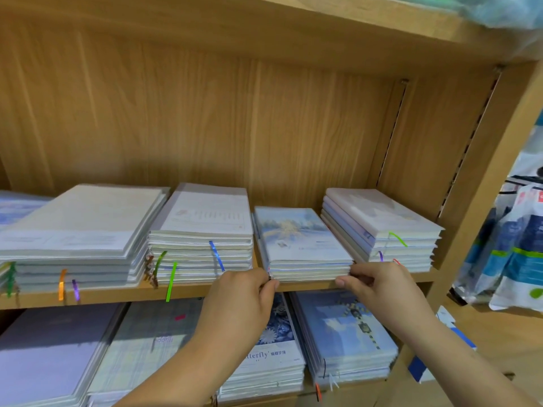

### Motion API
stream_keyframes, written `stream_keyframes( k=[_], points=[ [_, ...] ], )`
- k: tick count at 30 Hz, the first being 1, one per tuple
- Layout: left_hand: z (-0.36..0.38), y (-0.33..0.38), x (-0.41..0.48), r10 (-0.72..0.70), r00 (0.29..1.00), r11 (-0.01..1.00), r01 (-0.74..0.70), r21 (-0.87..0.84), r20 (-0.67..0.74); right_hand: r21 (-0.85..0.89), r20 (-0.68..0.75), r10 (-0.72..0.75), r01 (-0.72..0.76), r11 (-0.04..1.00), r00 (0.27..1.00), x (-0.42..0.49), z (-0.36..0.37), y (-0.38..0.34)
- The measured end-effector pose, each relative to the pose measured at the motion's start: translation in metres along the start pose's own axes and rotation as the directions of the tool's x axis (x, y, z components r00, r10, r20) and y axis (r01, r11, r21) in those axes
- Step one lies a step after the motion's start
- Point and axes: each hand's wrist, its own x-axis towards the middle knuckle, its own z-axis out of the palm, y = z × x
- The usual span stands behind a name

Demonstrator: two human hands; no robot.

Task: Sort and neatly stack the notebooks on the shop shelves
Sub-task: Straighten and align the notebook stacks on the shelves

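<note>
The snowy stack (pixel 299 245) sits low on the upper shelf (pixel 188 290), between two taller piles (pixel 202 230). The left hand (pixel 246 292) and right hand (pixel 379 284) each pinch a front corner. Squaring-up, I'd say; next it wants nudging flush with the shelf's edge and its neighbours.

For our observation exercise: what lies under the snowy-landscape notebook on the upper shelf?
More notebooks, visible only as page edges, their covers hidden, stacked on the wooden shelf. The left hand and right hand pinch their front corners.
</note>
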Motion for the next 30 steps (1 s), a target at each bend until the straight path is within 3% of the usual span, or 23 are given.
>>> stream_keyframes(
  k=[9, 17, 25, 30],
  points=[
    [0.005, -0.007, 0.002, 0.027, 0.999, 0.999, -0.027, 0.022, -0.035, -0.029, -0.04, 0.069, -0.071, 0.997, 0.997, 0.0, 0.001, -0.005],
    [0.012, -0.011, -0.003, -0.06, 0.997, 0.991, 0.054, -0.119, -0.047, -0.039, -0.038, 0.075, -0.076, 0.996, 0.996, -0.001, 0.002, -0.003],
    [0.016, -0.01, 0.001, -0.009, 0.997, 1.0, 0.009, 0.01, -0.077, -0.085, -0.057, 0.02, -0.025, 0.996, 0.998, 0.001, 0.003, -0.003],
    [0.007, -0.009, 0.0, -0.024, 1.0, 0.999, 0.023, -0.047, -0.013, -0.065, -0.054, 0.039, -0.043, 0.997, 0.998, -0.002, 0.001, -0.003]
  ],
)
